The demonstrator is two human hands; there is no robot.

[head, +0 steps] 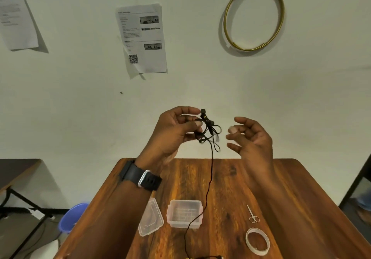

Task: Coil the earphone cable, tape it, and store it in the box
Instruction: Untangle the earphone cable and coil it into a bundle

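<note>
My left hand (176, 130) is raised above the table's far edge and pinches a loose bundle of black earphone cable (208, 132) with the earbuds at its top. One strand hangs down from the bundle, crosses the clear plastic box (184, 216) and runs off the bottom edge. My right hand (251, 138) hovers just right of the bundle, fingers apart, touching nothing. The box stands open on the wooden table (230, 188). Its clear lid (150, 217) lies to its left. A roll of clear tape (258, 240) lies at the front right.
Small scissors (253, 215) lie between the box and the tape roll. A gold hoop (254, 17) and paper sheets (143, 38) hang on the white wall. A blue bucket (72, 216) stands on the floor left of the table, beside a dark side table (18, 170).
</note>
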